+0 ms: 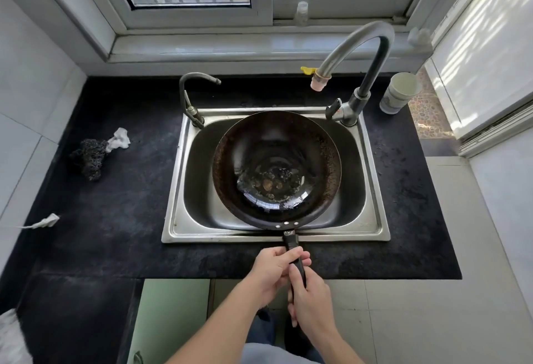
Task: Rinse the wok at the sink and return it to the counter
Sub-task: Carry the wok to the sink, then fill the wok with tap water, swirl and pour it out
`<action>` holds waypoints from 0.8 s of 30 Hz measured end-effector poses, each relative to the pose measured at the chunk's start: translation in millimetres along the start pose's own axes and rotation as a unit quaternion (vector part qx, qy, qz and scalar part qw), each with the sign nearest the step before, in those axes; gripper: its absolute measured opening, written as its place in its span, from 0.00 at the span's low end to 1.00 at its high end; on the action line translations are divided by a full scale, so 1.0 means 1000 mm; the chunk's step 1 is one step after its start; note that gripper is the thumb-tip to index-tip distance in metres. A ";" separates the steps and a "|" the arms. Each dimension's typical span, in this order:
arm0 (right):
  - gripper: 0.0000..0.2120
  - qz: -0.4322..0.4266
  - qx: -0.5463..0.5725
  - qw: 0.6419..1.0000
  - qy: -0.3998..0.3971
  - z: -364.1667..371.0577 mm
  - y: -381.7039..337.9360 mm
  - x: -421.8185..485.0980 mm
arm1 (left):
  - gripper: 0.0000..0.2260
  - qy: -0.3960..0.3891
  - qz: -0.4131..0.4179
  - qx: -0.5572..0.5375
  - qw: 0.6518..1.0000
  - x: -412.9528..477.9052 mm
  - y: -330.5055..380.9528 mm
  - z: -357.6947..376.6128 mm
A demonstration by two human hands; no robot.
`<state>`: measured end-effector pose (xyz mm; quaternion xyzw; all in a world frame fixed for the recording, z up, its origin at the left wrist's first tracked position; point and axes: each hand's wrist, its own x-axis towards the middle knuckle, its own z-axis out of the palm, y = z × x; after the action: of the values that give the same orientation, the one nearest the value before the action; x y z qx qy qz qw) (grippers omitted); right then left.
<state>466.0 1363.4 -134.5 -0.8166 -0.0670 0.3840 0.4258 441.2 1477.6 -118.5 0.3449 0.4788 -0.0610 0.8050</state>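
Note:
A dark round wok [277, 144] sits in the steel sink [372, 219], with bits of residue and some water at its bottom. Its black handle [291, 244] sticks out over the sink's front rim toward me. My left hand [274, 268] wraps the handle from the left. My right hand [310, 300] grips the handle's lower end just behind it. The tall curved faucet [363, 43] stands at the sink's back right, its spout tip [319, 82] above the wok's far rim. No water is running.
A smaller tap [190, 95] rises at the sink's back left. On the black counter [115, 190] lie a dark scouring pad [88, 157] with a white wad [119, 138] and a white scrap [43, 221]. A paper cup [399, 92] stands at the far right.

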 end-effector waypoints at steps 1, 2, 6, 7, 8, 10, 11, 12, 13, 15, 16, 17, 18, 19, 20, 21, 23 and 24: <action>0.14 0.005 -0.006 1.000 0.005 0.002 0.002 0.002 | 0.12 -0.003 -0.003 -0.001 1.000 0.000 -0.002 -0.002; 0.14 0.010 -0.009 1.000 0.009 0.004 0.004 0.004 | 0.12 -0.003 -0.006 -0.005 1.000 0.000 -0.004 -0.003; 0.15 0.012 0.009 1.000 0.010 0.007 0.001 0.007 | 0.12 -0.002 -0.007 -0.004 1.000 0.003 -0.003 -0.006; 0.15 0.015 0.023 1.000 0.009 0.008 0.000 0.008 | 0.12 -0.003 -0.006 -0.004 1.000 0.004 -0.002 -0.006; 0.15 0.016 0.032 0.999 0.009 0.008 -0.001 0.010 | 0.12 -0.003 -0.006 -0.004 1.000 0.006 0.000 -0.006; 0.15 0.012 0.033 0.999 0.022 0.012 -0.002 0.014 | 0.13 -0.002 -0.009 -0.006 1.000 0.009 0.004 -0.006; 0.15 0.015 0.030 0.999 0.027 0.014 0.000 0.016 | 0.13 0.000 -0.011 -0.004 1.000 0.010 0.006 -0.006; 0.14 0.019 0.033 0.999 0.026 0.015 0.001 0.017 | 0.13 0.002 -0.013 0.001 1.000 0.010 0.008 -0.006; 0.14 0.023 0.042 0.999 0.023 0.017 0.002 0.019 | 0.13 0.005 -0.014 0.007 1.000 0.011 0.008 -0.006; 0.17 0.032 0.050 0.998 0.018 0.017 0.004 0.021 | 0.13 0.010 -0.014 0.013 1.000 0.012 0.008 -0.007; 0.18 0.032 0.049 0.998 0.015 0.017 0.005 0.021 | 0.13 0.012 -0.016 0.013 1.000 0.012 0.008 -0.007; 0.17 0.032 0.052 0.998 0.011 0.016 0.003 0.021 | 0.13 0.014 -0.018 0.013 1.000 0.012 0.008 -0.007; 0.15 0.032 0.059 0.998 0.007 0.015 0.002 0.020 | 0.12 0.013 -0.021 0.012 1.000 0.013 0.007 -0.007; 0.14 0.032 0.069 0.997 0.001 0.015 0.000 0.019 | 0.12 0.010 -0.022 0.014 1.000 0.014 0.006 -0.007; 0.14 0.032 0.082 0.996 -0.006 0.014 -0.002 0.019 | 0.12 0.004 -0.022 0.018 1.000 0.014 0.005 -0.008; 0.14 0.035 0.095 0.995 -0.012 0.013 -0.004 0.017 | 0.12 -0.003 -0.023 0.023 0.999 0.014 0.005 -0.008; 0.14 0.039 0.121 0.992 -0.025 0.011 -0.008 0.016 | 0.12 -0.011 -0.017 0.032 0.999 0.015 0.003 -0.009; 0.14 0.048 0.135 0.989 -0.032 0.009 -0.009 0.016 | 0.12 -0.014 -0.011 0.035 0.999 0.016 0.002 -0.010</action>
<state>472.6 1382.1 -139.6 -0.7409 0.0108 0.4355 0.5111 443.1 1489.1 -133.1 0.3670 0.4692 -0.0916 0.7980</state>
